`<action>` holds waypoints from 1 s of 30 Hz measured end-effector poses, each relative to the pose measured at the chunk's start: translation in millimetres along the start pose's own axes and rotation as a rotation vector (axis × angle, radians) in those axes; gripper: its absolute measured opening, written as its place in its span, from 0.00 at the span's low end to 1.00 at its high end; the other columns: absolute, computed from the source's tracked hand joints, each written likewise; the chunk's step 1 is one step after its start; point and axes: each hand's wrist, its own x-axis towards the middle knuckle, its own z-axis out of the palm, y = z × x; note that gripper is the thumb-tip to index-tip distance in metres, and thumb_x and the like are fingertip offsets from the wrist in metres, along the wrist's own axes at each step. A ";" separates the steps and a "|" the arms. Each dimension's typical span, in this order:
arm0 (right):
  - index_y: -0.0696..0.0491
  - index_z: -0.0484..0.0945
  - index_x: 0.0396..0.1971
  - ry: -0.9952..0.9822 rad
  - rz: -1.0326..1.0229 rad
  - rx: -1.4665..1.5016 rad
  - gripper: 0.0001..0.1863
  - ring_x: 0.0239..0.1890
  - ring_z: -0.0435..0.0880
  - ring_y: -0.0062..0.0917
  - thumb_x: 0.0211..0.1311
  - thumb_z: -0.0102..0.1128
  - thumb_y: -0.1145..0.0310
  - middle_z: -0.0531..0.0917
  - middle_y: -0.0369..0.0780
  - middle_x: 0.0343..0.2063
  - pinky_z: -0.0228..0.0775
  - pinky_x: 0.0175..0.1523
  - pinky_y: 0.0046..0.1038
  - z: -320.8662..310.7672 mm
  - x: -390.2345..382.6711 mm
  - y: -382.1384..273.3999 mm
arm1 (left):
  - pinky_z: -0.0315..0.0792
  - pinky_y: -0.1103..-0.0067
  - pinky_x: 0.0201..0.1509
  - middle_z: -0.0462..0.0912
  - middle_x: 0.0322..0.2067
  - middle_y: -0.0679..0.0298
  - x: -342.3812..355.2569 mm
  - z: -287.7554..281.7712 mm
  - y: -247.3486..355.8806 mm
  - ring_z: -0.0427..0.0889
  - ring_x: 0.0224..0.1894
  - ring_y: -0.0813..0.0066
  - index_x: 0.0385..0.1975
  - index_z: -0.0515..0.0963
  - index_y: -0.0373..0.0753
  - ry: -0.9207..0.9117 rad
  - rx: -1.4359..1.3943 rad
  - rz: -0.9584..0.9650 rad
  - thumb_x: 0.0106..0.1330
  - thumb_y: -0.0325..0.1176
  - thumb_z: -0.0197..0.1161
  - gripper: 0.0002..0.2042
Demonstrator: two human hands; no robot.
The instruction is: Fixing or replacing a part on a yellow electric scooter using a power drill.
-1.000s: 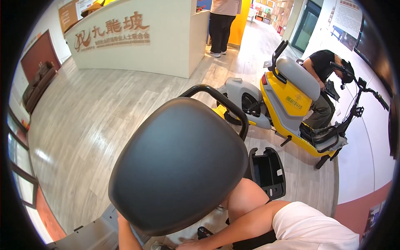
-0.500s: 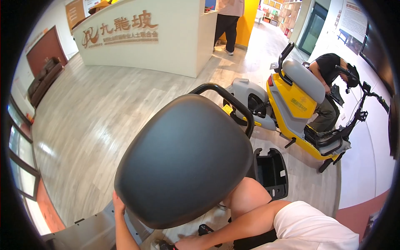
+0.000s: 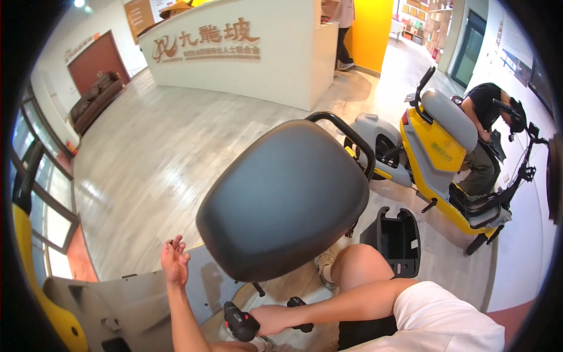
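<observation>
The black scooter seat (image 3: pixel 287 199) in front of me fills the middle of the view, with a black grab rail (image 3: pixel 352 132) at its far end. Left of the seat, my left hand (image 3: pixel 175 264) is raised palm up. Its fingers are curled, and a tiny dark piece, too small to name, shows at the fingertips. Below the seat, my right hand (image 3: pixel 272 320) is wrapped round the grip of a black cordless drill (image 3: pixel 239 322). Grey body panels (image 3: pixel 135 308) of the scooter lie beneath my left forearm.
On the floor to the right stands a black plastic storage bin (image 3: pixel 399 237). Beyond it is a yellow and grey scooter (image 3: pixel 437 146), with a person (image 3: pixel 487 111) bending beside it. A white counter (image 3: pixel 234 76) and a brown sofa (image 3: pixel 97 102) are farther back.
My left hand has come away from the seat's left side and is raised with curled fingers. The cordless drill in my right hand has come out from under the seat into plainer view.
</observation>
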 end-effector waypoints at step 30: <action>0.56 0.74 0.39 0.379 -0.299 0.241 0.19 0.32 0.76 0.25 0.51 0.71 0.65 0.79 0.39 0.29 0.70 0.41 0.29 6.7 -1.4 5.3 | 0.72 0.87 0.32 0.82 0.36 0.64 -80.9 0.4 31.0 0.80 0.36 0.78 0.40 0.78 0.38 0.256 -0.096 0.097 0.65 0.27 0.63 0.06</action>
